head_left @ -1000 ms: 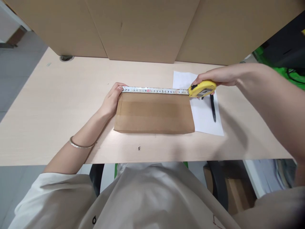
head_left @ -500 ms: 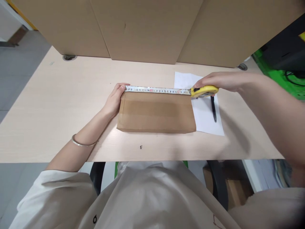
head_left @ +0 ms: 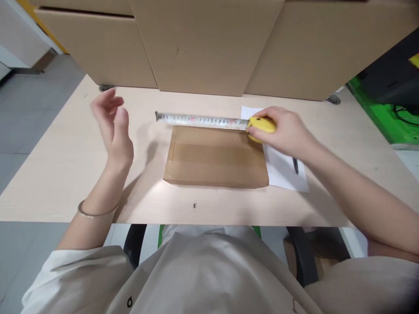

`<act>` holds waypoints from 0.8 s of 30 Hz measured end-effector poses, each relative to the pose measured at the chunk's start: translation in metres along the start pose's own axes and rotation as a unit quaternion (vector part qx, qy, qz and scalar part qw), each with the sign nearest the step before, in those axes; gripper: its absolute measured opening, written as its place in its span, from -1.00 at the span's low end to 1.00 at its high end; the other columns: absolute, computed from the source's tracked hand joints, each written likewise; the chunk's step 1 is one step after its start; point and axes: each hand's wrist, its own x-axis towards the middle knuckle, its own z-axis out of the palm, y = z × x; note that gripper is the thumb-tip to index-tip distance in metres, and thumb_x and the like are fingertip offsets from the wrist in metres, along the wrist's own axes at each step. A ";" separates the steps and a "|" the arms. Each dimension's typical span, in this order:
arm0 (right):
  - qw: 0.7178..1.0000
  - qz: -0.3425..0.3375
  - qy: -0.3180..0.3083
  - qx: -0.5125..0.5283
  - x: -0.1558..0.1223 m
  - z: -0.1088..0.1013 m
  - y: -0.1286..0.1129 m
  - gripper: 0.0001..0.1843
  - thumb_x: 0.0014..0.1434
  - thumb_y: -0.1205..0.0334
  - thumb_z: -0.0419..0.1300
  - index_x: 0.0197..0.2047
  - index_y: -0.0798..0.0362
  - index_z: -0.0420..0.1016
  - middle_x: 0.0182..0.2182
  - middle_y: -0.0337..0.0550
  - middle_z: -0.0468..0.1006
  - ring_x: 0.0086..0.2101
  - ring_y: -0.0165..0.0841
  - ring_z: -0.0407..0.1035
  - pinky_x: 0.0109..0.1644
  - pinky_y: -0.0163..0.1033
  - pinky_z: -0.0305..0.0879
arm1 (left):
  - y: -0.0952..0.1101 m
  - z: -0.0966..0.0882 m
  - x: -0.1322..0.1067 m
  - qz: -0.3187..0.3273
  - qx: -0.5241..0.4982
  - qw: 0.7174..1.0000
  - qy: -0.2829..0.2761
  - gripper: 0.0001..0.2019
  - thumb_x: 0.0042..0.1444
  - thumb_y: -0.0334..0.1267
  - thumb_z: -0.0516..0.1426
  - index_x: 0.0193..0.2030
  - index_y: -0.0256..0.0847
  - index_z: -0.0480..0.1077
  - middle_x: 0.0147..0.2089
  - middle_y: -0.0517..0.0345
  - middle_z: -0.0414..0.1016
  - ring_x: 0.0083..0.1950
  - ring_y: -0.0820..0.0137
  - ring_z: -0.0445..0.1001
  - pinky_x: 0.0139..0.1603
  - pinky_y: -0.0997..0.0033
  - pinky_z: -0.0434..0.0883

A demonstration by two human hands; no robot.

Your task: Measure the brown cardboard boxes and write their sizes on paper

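A flat brown cardboard box [head_left: 216,157] with tape along its top lies on the light wooden desk [head_left: 59,165]. My right hand [head_left: 284,131] grips the yellow tape measure case [head_left: 260,125] at the box's far right corner. Its white blade [head_left: 199,120] stretches left along the box's far edge, its hook end free just past the left corner. My left hand [head_left: 113,126] is raised above the desk to the left of the box, fingers apart, holding nothing.
A white paper sheet [head_left: 284,168] with a black pen [head_left: 295,165] lies right of the box, partly under my right hand. Large cardboard boxes [head_left: 203,43] stand along the desk's far edge. Green equipment [head_left: 386,113] sits far right.
My left hand let go of the tape's hook end and lifted up and to the left. My right hand shifted left over the case, and the blade slid leftward.
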 end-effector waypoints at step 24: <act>0.924 0.283 0.000 -0.259 -0.037 -0.026 0.068 -0.51 0.48 -0.19 0.11 0.00 0.10 0.53 -0.01 0.49 0.64 0.09 0.39 0.60 0.23 0.47 0.45 | 0.084 0.056 -0.110 0.521 0.195 0.788 -0.264 -0.53 0.51 -0.49 0.13 0.49 -0.38 0.49 0.46 -0.25 0.68 0.55 0.15 0.62 0.66 0.12 0.47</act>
